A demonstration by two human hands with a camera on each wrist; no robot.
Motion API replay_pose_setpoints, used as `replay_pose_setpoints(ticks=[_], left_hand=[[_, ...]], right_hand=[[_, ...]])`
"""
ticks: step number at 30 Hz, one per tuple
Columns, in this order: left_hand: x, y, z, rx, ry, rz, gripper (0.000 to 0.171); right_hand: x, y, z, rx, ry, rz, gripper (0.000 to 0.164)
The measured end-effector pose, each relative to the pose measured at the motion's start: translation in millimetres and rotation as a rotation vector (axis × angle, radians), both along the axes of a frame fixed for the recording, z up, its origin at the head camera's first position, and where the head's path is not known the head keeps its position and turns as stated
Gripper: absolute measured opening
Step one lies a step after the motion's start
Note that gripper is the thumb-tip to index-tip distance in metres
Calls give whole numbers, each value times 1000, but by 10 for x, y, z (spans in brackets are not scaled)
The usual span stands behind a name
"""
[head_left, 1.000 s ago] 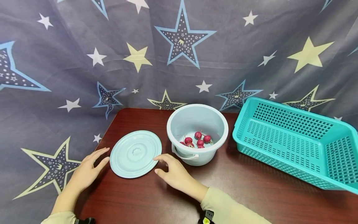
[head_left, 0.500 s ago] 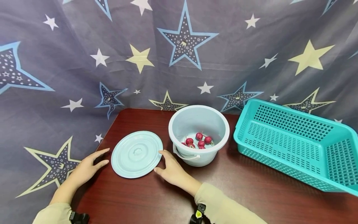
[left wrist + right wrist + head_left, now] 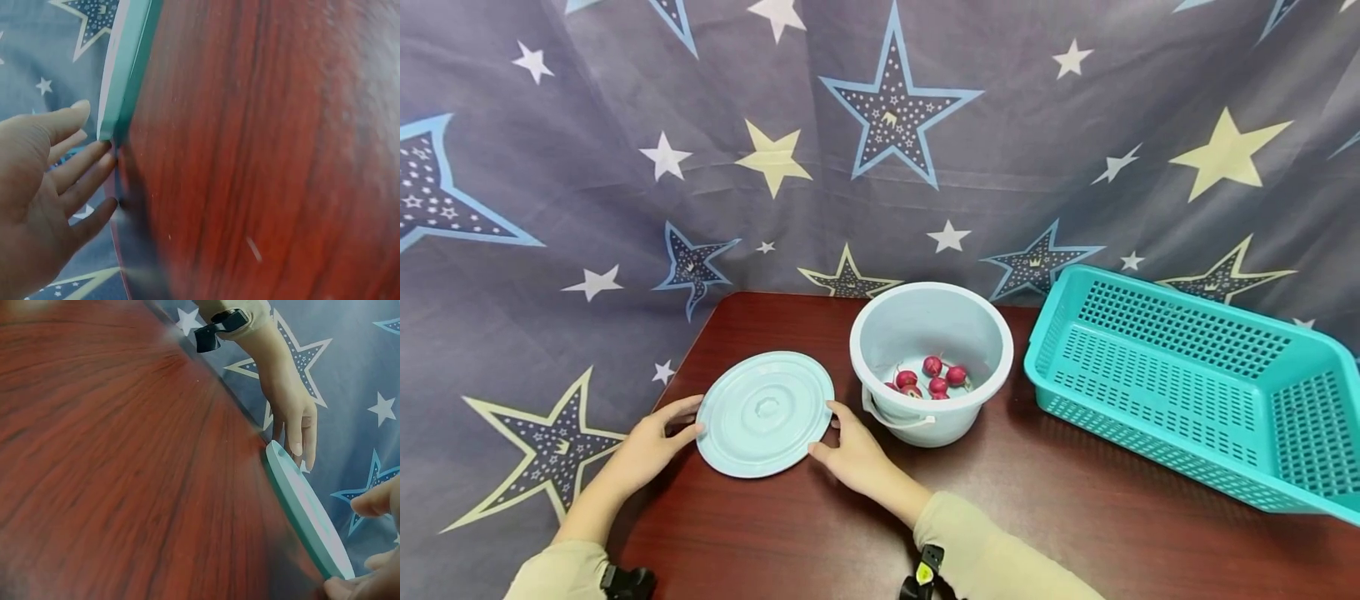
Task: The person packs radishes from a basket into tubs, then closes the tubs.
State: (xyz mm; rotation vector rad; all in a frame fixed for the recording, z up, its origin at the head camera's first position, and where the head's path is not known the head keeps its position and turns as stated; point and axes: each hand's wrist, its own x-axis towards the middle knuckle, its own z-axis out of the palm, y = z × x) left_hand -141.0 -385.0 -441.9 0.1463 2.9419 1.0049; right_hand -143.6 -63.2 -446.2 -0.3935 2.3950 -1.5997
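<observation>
A round pale-blue lid (image 3: 766, 412) with a raised ring at its centre lies at the table's left side. My left hand (image 3: 651, 446) is at its left edge, fingers and thumb loosely spread around the rim. In the left wrist view, the fingertips of that hand (image 3: 44, 187) come right up to the lid's edge (image 3: 128, 69). On the opposite side, my right hand (image 3: 856, 454) touches the lid's right rim with index finger and thumb apart. The right wrist view shows the lid (image 3: 306, 506) edge-on between both hands.
Just right of the lid stands a pale-blue bucket (image 3: 928, 425) with a white handle and several radishes (image 3: 937, 385) inside. Farther right sits a turquoise perforated basket (image 3: 1157, 446). A star-patterned cloth (image 3: 887, 217) hangs behind the dark red table (image 3: 760, 550).
Both hands have closed in on the lid. The left has moved right to its left edge, and the right hand's fingers have settled at its right edge. The lid has barely shifted.
</observation>
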Motion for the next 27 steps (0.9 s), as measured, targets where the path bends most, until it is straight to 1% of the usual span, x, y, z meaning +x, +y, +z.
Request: replay_pose_setpoints(ticks=[5, 8, 11, 13, 16, 19, 25, 27], left_hand=[[-63, 18, -38, -24, 1, 35, 52], [-94, 29, -41, -33, 3, 37, 51], [-86, 43, -24, -13, 13, 65, 49], [-68, 45, 0, 8, 28, 97, 48], [-21, 47, 67, 39, 51, 153, 48], [43, 45, 168, 31, 67, 183, 49], [212, -29, 419, 30, 55, 207, 54], [269, -72, 506, 18, 48, 202, 55]], right_hand=[[-52, -41, -36, -125, -50, -67, 63], [-49, -56, -41, -161, -71, -93, 62], [-19, -56, -33, -210, -85, -113, 61], [6, -51, -24, -261, -89, -123, 60], [35, -47, -14, -328, -78, -124, 57], [47, -49, 6, -381, -45, -93, 53], [62, -35, 92, -469, 0, -26, 50], [80, -25, 145, -466, 13, -11, 49]])
